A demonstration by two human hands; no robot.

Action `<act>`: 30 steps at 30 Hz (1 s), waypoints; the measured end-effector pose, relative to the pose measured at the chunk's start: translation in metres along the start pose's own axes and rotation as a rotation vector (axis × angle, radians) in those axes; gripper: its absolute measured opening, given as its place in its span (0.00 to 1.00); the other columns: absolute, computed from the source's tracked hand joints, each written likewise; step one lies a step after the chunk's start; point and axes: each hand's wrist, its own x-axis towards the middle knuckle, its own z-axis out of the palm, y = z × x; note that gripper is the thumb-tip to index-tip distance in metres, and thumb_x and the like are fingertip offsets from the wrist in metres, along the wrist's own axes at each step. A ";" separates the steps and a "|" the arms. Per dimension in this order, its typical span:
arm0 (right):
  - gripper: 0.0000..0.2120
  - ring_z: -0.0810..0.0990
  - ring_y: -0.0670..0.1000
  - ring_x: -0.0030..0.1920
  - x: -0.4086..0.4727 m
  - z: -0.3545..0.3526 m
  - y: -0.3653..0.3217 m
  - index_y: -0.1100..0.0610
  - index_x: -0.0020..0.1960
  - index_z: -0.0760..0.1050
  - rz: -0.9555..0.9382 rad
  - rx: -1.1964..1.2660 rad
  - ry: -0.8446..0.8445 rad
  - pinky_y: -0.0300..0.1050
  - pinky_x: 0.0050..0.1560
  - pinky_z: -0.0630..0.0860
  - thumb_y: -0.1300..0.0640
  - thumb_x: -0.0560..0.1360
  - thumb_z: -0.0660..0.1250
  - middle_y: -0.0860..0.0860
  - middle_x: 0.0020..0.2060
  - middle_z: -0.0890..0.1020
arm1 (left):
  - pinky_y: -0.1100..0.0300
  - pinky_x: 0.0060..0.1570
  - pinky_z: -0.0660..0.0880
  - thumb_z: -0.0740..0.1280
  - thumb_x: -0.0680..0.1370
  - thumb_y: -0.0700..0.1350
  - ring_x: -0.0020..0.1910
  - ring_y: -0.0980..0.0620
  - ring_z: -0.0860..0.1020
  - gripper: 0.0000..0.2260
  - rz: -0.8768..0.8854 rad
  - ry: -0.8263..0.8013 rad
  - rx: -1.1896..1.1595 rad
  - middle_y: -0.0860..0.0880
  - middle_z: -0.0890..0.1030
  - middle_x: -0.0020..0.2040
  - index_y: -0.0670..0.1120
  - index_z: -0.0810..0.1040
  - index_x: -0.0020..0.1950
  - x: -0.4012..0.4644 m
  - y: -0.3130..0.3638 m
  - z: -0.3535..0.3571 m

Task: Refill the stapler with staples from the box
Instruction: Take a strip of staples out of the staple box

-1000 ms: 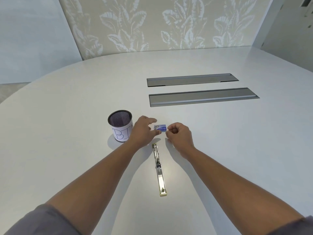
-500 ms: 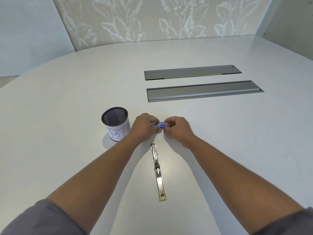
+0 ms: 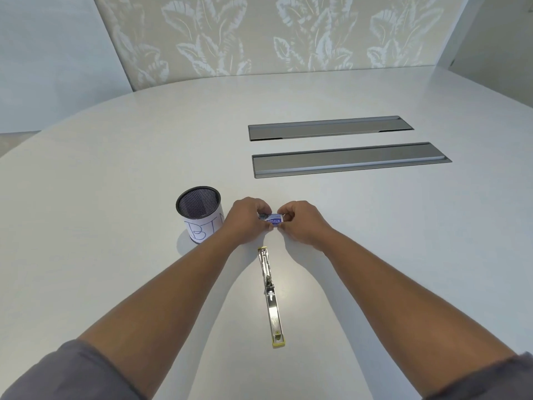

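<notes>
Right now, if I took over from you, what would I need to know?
Left hand pinches one end of the small blue staple box; right hand pinches the other end, just above the table.
The stapler lies opened out flat, nearer you than the box.
Done: stapler opened, box picked up.
Left: open the box, take out staples, load the stapler, close it.

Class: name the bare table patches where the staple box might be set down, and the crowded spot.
Bare: table right of the stapler, below the metal trays; also left of the mesh cup. Crowded: around both hands and the box.
</notes>
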 end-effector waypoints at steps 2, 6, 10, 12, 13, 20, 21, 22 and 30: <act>0.10 0.77 0.49 0.39 0.001 -0.003 -0.002 0.55 0.54 0.83 -0.034 -0.082 -0.029 0.46 0.41 0.75 0.60 0.73 0.75 0.48 0.39 0.82 | 0.66 0.36 0.68 0.79 0.69 0.42 0.43 0.52 0.77 0.13 -0.014 -0.003 -0.021 0.51 0.83 0.47 0.47 0.85 0.53 -0.001 -0.002 -0.001; 0.09 0.78 0.50 0.39 0.002 -0.009 -0.003 0.54 0.52 0.83 -0.076 -0.152 -0.066 0.48 0.43 0.77 0.59 0.73 0.74 0.50 0.41 0.84 | 0.63 0.39 0.69 0.79 0.69 0.42 0.43 0.52 0.78 0.13 -0.019 -0.020 -0.008 0.51 0.83 0.47 0.47 0.84 0.52 -0.002 -0.002 -0.003; 0.08 0.76 0.48 0.36 0.002 -0.012 -0.002 0.56 0.52 0.83 -0.114 -0.131 -0.080 0.43 0.38 0.72 0.61 0.73 0.74 0.50 0.38 0.83 | 0.60 0.43 0.72 0.78 0.70 0.41 0.43 0.51 0.78 0.12 -0.015 -0.035 -0.003 0.47 0.84 0.50 0.45 0.84 0.51 -0.001 -0.001 -0.004; 0.07 0.75 0.48 0.35 0.002 -0.013 0.000 0.57 0.51 0.83 -0.125 -0.133 -0.076 0.42 0.37 0.71 0.62 0.73 0.73 0.49 0.36 0.81 | 0.60 0.43 0.71 0.78 0.70 0.41 0.44 0.50 0.77 0.11 -0.016 -0.036 0.012 0.47 0.83 0.50 0.44 0.83 0.51 -0.001 0.000 -0.005; 0.07 0.75 0.48 0.35 0.002 -0.013 0.001 0.57 0.51 0.83 -0.125 -0.131 -0.073 0.42 0.36 0.70 0.62 0.72 0.73 0.48 0.36 0.80 | 0.60 0.43 0.71 0.78 0.70 0.41 0.44 0.50 0.77 0.11 -0.019 -0.035 0.018 0.47 0.83 0.51 0.44 0.83 0.52 -0.002 0.000 -0.005; 0.13 0.76 0.43 0.31 0.001 -0.014 0.013 0.52 0.56 0.81 -0.077 0.052 -0.086 0.42 0.36 0.73 0.60 0.73 0.75 0.48 0.36 0.82 | 0.61 0.43 0.70 0.78 0.71 0.42 0.46 0.51 0.78 0.13 -0.053 -0.028 -0.025 0.49 0.82 0.52 0.46 0.83 0.54 -0.003 -0.003 -0.002; 0.14 0.76 0.44 0.30 0.000 -0.014 0.013 0.51 0.57 0.81 -0.062 0.083 -0.085 0.42 0.35 0.73 0.58 0.73 0.75 0.48 0.36 0.82 | 0.61 0.42 0.70 0.78 0.71 0.42 0.46 0.51 0.78 0.13 -0.055 -0.027 -0.034 0.49 0.82 0.52 0.47 0.83 0.54 -0.003 -0.003 -0.002; 0.12 0.76 0.45 0.30 0.000 -0.014 0.013 0.51 0.57 0.81 -0.047 0.116 -0.082 0.41 0.34 0.72 0.56 0.73 0.76 0.49 0.35 0.81 | 0.61 0.41 0.70 0.78 0.71 0.42 0.45 0.51 0.78 0.13 -0.055 -0.025 -0.042 0.50 0.82 0.51 0.47 0.83 0.53 -0.004 -0.004 -0.002; 0.10 0.72 0.47 0.31 -0.003 -0.016 0.011 0.53 0.49 0.83 0.055 0.284 -0.035 0.36 0.26 0.70 0.65 0.77 0.66 0.52 0.36 0.77 | 0.62 0.40 0.69 0.79 0.70 0.43 0.44 0.53 0.77 0.13 -0.067 -0.019 -0.069 0.52 0.81 0.49 0.50 0.82 0.52 -0.003 -0.008 0.000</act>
